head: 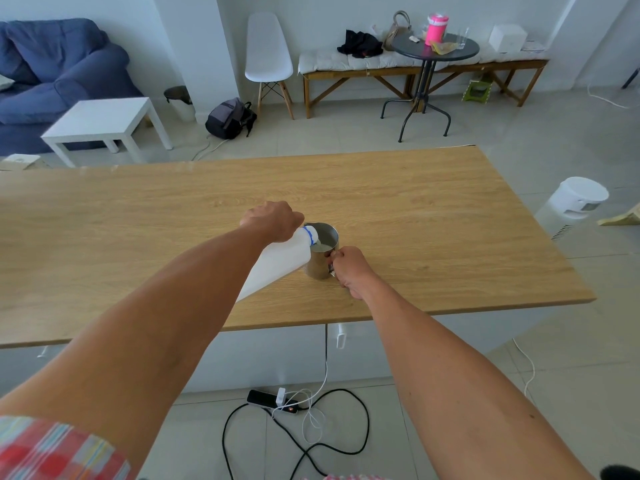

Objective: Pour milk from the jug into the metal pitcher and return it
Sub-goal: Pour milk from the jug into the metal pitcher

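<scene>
The wooden bench (415, 202) fills mid-frame. At frame centre, the left hand (272, 220) grips the tilted white jug (277, 263), spout over the metal pitcher (322, 252). The right hand (349, 266) is closed on the pitcher handle. Milk is visible inside.

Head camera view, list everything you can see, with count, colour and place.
milk jug: one, white, tilted over pitcher, pouring
metal pitcher: one, silver, upright on table
table: one, light wood, centre
sofa: one, blue, far left
side table: one, white, beside sofa
backpack: one, dark, on floor
chair: one, white, by wall
bench: one, wooden, cushioned, by wall
round table: one, black, before bench
power strip: one, black, floor under table
left hand: holding jug
right hand: gripping pitcher handle
</scene>
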`<state>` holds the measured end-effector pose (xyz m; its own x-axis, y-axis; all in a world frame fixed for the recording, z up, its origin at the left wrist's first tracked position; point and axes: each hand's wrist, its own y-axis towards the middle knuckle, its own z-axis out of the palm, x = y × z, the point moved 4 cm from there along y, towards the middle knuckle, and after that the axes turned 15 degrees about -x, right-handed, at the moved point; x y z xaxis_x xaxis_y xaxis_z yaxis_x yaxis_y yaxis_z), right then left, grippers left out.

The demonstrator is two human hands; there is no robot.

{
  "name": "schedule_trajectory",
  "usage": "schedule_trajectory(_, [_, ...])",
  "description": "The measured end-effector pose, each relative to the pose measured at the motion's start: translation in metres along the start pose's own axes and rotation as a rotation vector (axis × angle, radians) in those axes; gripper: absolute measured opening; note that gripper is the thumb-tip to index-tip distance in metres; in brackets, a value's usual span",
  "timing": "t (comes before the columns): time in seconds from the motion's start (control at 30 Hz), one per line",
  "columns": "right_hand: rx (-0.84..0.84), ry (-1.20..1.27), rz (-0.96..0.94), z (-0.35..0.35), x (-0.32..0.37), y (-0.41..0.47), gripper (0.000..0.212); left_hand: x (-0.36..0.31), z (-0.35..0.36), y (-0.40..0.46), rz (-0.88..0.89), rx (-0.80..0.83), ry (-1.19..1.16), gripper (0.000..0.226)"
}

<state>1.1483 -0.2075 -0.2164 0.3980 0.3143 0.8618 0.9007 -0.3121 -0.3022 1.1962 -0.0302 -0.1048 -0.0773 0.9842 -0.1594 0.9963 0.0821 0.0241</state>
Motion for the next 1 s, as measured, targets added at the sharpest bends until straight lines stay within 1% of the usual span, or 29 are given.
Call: schedule_trajectory(1.0, [0.0,0.017,-0.008,-0.0027,0.0028,-0.0047,0.031,0.001,0.0057,0.0088,0.032,0.002,0.035,0.034])
